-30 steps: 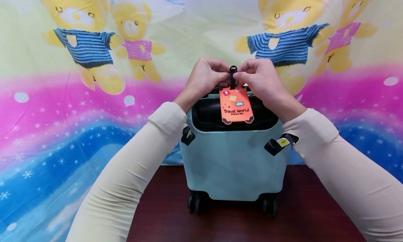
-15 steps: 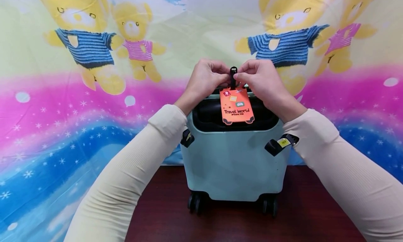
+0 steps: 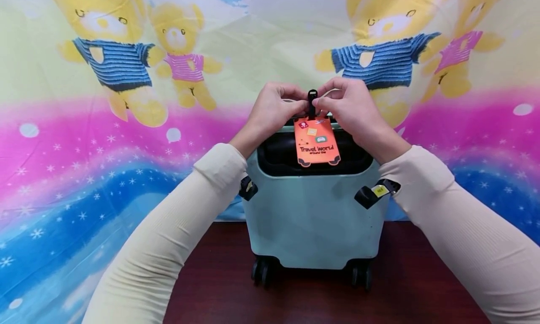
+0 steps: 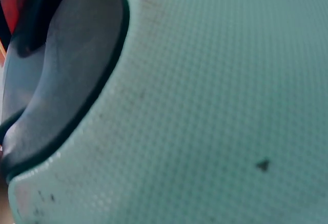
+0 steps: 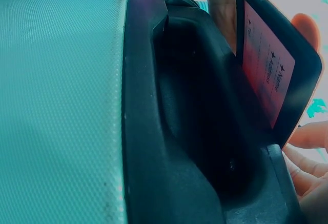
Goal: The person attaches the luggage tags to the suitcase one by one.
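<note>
An orange luggage tag [image 3: 316,148] printed "Travel World" hangs in front of the suitcase's dark handle recess [image 3: 274,153]. Its black strap [image 3: 312,109] stands upright above it, a buckle at the top. My left hand [image 3: 270,109] pinches the strap from the left, fingertips partly behind it. From the other side, my right hand [image 3: 352,107] holds it with thumb on the front and fingers curled behind. The mint suitcase [image 3: 316,216] stands upright below both hands. In the right wrist view, the tag's back shows a name-and-address card [image 5: 269,65]; fingers [image 5: 307,137] are beside it.
The suitcase's black wheels [image 3: 263,271] rest on a dark red-brown table [image 3: 312,305]. Behind hangs a cloth backdrop [image 3: 261,42] with yellow bears. Black wrist straps [image 3: 369,196] sit by both cream sleeves. The left wrist view is filled mostly by the suitcase shell [image 4: 215,90].
My left hand has shifted slightly down, its index finger and thumb spreading a little apart behind the fingertips. The right hand and tag stay nearly still.
</note>
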### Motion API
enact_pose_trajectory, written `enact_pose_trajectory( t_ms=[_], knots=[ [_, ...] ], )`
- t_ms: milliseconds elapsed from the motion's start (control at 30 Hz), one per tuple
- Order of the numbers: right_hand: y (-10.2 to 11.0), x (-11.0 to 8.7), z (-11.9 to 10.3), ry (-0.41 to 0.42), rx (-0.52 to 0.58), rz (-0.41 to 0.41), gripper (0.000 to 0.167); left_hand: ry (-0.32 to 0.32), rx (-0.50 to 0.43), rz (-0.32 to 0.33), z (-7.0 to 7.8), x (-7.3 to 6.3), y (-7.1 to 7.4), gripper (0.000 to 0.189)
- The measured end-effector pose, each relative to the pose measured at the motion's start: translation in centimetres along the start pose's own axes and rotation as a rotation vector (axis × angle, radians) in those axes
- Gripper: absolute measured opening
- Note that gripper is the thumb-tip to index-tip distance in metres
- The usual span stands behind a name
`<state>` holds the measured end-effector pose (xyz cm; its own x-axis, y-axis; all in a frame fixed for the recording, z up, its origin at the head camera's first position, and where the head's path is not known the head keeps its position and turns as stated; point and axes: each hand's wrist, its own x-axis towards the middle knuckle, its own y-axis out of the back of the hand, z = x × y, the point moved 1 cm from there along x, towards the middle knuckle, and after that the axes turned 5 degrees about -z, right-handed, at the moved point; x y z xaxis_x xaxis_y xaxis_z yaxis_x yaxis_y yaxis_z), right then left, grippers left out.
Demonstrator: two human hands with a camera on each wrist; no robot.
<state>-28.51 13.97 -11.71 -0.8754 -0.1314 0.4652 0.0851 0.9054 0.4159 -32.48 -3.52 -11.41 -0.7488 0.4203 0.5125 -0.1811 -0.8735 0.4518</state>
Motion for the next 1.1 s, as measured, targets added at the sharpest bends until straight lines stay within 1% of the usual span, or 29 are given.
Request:
enact_pose_trajectory(
  t_ms=[100,267,333,500,633,867,1100],
  knots=[
    [-0.02,-0.02,-0.01,-0.001,0.003,0.004,0.014,0.011,-0.028,-0.020,-0.22,-0.04,0.14,0.016],
    [-0.07,0.04,0.00,0.012,0.022,0.012,0.016,0.040,-0.146,-0.050,-0.30,-0.18,0.22,0.022],
    [-0.10,0.08,-0.02,0.021,0.027,0.015,0.016,0.052,-0.174,-0.054,-0.20,-0.25,0.26,0.024],
    [-0.05,0.10,-0.06,0.029,0.032,0.011,0.016,0.054,-0.177,-0.052,-0.11,-0.38,0.29,0.025],
    [-0.07,0.02,-0.02,0.025,0.029,0.011,0.016,0.068,-0.196,-0.046,-0.19,-0.41,0.27,0.024],
    [-0.06,-0.04,-0.05,0.026,0.025,0.015,0.017,0.079,-0.246,-0.023,-0.25,-0.28,0.25,0.018],
    [0.08,-0.10,0.08,0.014,0.015,0.008,0.020,0.099,-0.262,-0.014,-0.17,-0.40,0.25,0.016]
  ],
)
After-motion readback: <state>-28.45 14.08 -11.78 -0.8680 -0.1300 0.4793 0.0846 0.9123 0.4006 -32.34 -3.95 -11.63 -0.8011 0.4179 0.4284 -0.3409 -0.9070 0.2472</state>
